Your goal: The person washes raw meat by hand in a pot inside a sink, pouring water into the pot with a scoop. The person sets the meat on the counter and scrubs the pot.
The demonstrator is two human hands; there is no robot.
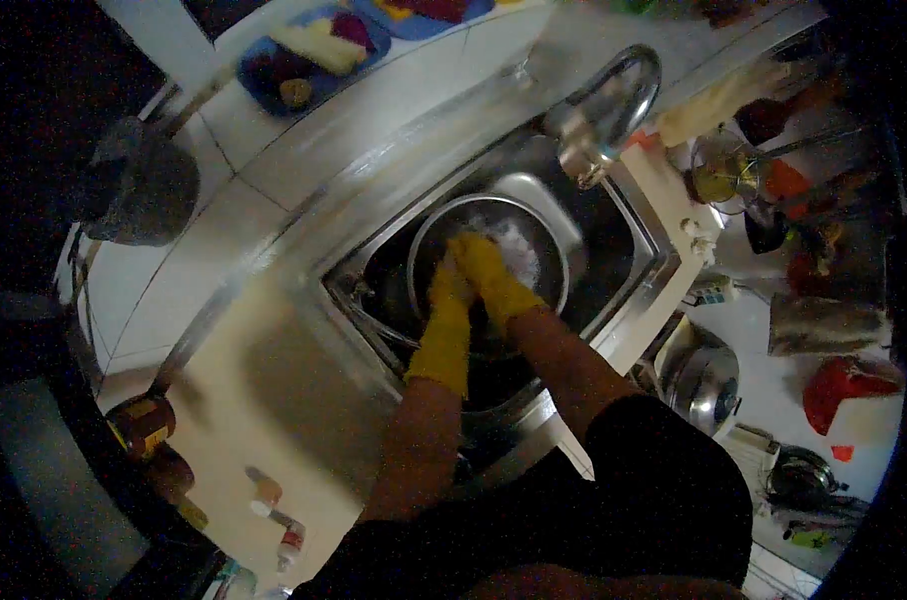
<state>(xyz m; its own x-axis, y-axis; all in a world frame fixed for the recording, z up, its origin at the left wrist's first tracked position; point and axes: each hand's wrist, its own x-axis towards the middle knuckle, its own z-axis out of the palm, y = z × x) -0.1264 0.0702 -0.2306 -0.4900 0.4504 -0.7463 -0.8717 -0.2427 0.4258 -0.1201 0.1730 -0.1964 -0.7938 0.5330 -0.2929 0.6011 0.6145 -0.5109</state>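
Both my hands wear yellow rubber gloves and meet inside a round metal basin that sits in the sink. My left hand is closed and presses against my right hand, which is closed too. Dim light and the gloves hide what, if anything, their fingers hold. Whitish foam or suds shows in the basin just right of the gloves.
A curved faucet rises behind the sink. Blue trays of food stand on the back ledge, and a grey stone mortar is at left. Small bottles lie front left. At right are a lidded pot and a red object.
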